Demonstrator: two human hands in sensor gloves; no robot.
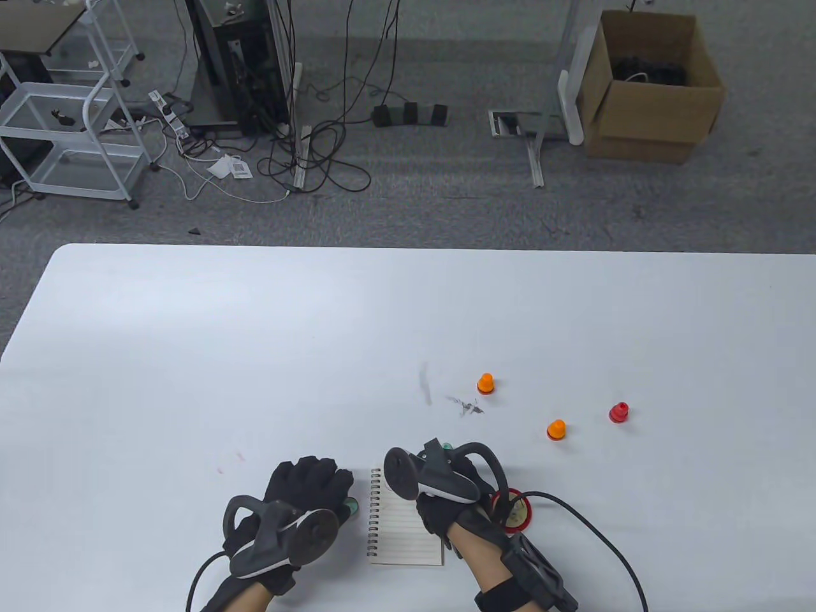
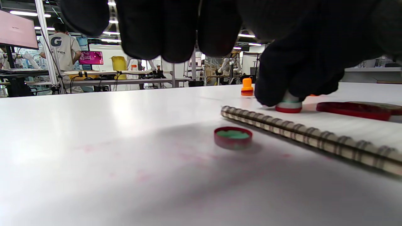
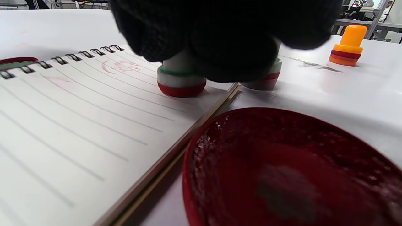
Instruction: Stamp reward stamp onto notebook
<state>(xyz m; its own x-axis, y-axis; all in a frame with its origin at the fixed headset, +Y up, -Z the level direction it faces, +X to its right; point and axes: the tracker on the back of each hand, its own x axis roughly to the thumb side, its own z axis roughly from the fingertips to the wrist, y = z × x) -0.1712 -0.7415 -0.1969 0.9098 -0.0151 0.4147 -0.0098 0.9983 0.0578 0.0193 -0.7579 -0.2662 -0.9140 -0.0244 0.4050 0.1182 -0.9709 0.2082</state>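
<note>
right hand [image 3: 220, 37] gripping green stamp [image 3: 181, 82], pressing it down on notebook [image 1: 408, 529] page, 12 o'clock corner, inking | left hand [image 1: 299, 503] resting empty, fingers loose, at 9 o'clock

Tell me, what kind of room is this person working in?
Most likely a robotics or engineering lab, not a home. Beyond the white table the grey floor holds tangled cables, a metal equipment rack and a cardboard box; the left wrist view shows workbenches and a monitor behind.

Gloved fingers [image 3: 226, 37] round stamp [image 3: 181, 82] on notebook [image 3: 81, 119] page
</note>
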